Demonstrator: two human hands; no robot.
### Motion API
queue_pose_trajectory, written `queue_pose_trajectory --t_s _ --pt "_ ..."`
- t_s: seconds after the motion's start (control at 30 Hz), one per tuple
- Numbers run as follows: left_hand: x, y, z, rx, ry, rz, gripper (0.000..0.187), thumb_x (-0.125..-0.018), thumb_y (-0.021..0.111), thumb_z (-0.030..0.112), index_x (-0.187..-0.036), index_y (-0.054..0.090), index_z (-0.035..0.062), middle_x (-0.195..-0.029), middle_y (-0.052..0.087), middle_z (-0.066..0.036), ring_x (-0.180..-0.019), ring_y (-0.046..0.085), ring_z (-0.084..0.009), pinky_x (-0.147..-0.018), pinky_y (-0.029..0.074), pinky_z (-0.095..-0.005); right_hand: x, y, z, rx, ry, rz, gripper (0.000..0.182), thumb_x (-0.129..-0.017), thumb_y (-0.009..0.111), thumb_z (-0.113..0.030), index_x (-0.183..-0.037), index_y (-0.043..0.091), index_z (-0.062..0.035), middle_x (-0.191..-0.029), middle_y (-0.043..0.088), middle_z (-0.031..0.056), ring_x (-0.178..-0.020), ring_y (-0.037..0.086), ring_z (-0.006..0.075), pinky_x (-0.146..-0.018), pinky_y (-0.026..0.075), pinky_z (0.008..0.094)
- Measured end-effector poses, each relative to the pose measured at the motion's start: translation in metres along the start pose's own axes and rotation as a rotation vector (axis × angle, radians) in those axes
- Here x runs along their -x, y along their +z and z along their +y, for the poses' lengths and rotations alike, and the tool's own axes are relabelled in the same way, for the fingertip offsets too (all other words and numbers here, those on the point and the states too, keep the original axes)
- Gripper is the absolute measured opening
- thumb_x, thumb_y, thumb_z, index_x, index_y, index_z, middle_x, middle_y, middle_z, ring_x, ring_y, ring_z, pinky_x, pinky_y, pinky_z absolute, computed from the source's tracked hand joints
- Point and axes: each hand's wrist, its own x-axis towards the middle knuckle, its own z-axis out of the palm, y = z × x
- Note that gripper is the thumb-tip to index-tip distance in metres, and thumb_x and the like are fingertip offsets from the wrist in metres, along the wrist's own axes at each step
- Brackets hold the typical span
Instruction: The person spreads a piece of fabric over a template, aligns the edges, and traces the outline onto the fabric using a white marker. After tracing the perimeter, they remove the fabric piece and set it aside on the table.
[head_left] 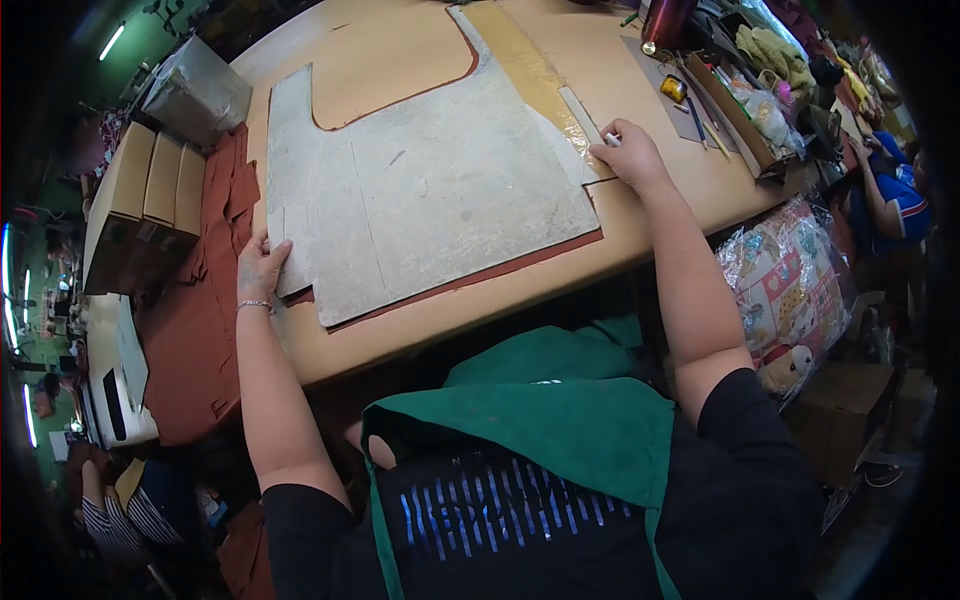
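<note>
A large grey pattern board (450, 200) with a cut-out lies flat on the tan table. Brown-red fabric (480, 276) shows along its lower edge and round the cut-out. At the board's lower left edge is my left hand (260, 270), thumb over the rim and fingers along the side, gripping it. My right hand (632, 156) is closed around a small white stick (612, 140) that looks like chalk, near the board's right corner. Beside those fingers lies a narrow pale strip (578, 114). A yellowish, taped shiny area (520, 62) runs along the board's right side.
Cardboard boxes (140, 195), a metal container (200, 90) and draped brown-red cloth (190, 350) stand at left. An open box of supplies (735, 110) and a dark red flask (665, 22) sit at right. A plastic-wrapped bundle (785, 280) is below; another person (890, 190) sits beyond.
</note>
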Motion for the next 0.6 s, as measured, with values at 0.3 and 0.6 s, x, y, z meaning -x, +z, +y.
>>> queue_pose_trajectory --t_s 0.3,0.6 --pt "0.01 0.006 0.016 -0.203 0.074 0.008 0.052 -0.078 0.062 0.014 -0.123 0.042 -0.0015 -0.093 0.061 -0.01 -0.079 0.059 -0.0146 -0.068 0.047 -0.0261 -0.001 0.0 0.0 0.075 -0.028 0.01 0.032 -0.07 0.07 -0.025 -0.089 0.057 -0.0037 -0.083 0.061 0.0161 -0.078 0.06 0.0257 -0.07 0.045 0.034" --pt "0.016 0.0 0.015 -0.086 0.056 -0.084 0.061 -0.071 0.067 0.006 -0.124 0.038 -0.0028 -0.094 0.058 -0.009 -0.082 0.057 -0.0146 -0.073 0.046 -0.0262 -0.005 0.0 0.006 0.068 -0.064 -0.021 0.031 -0.07 0.07 -0.024 -0.087 0.057 -0.0033 -0.082 0.062 0.0155 -0.077 0.06 0.0255 -0.07 0.045 0.0335"
